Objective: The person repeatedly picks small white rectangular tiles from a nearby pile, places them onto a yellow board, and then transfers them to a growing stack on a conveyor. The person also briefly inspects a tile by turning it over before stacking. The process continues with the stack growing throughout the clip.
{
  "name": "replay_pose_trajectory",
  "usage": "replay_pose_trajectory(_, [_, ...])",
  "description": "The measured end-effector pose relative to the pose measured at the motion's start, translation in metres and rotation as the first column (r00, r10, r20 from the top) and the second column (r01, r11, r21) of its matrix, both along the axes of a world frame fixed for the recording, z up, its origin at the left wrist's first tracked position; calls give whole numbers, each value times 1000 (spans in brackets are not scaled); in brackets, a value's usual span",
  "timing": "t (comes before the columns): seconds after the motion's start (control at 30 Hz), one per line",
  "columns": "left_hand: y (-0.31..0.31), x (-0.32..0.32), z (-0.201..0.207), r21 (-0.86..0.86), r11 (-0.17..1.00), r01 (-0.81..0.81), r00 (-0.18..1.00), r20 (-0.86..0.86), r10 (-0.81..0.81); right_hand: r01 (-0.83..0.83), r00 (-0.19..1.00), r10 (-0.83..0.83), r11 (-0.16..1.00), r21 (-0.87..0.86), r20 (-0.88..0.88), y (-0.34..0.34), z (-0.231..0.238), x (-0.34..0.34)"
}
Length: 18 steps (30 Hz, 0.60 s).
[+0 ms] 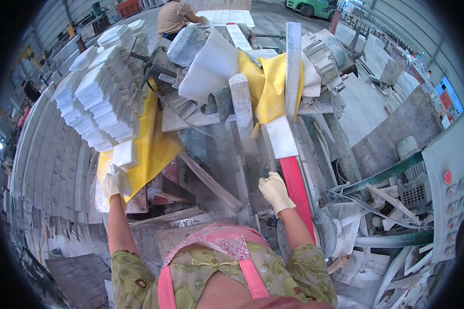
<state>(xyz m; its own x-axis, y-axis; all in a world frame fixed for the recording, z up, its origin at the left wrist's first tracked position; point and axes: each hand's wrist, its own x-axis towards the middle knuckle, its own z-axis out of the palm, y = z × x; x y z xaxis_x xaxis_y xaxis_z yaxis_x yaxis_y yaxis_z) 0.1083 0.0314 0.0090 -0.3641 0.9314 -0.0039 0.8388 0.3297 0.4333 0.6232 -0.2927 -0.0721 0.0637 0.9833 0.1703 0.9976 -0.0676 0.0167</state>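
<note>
Reaches with the gloved left hand (113, 184) to the near edge of a white block (125, 154) on a yellow sheet (152, 149), left of centre in the frame; cannot tell whether pinching or only touching it. Could chip or tip the white block by pulling at a slant, or shift it by rucking the yellow sheet. Could also jolt the ragged slab stack (105, 92) at upper left, just behind, loosening pieces. Holds the gloved right hand (274, 191) beside the red strip (297, 193), right of centre, with a curled grip; cannot tell whether holding anything. Might snag there in case of any movement, from lying so close. Might skew the white tile (282, 138), just below the yellow flap (276, 85), through a careless bump
</note>
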Motion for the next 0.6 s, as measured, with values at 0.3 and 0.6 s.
replay_pose_trajectory(0.3, [-11, 10, 6, 18, 1000, 4, 997, 80, -6, 11, 1000, -10, 997, 73, -20, -1, -2, 3])
replay_pose_trajectory(0.6, [10, -14, -22, 17, 1000, 16, 1000, 17, -16, 36, 998, -32, 997, 75, -48, 0, 1, 0])
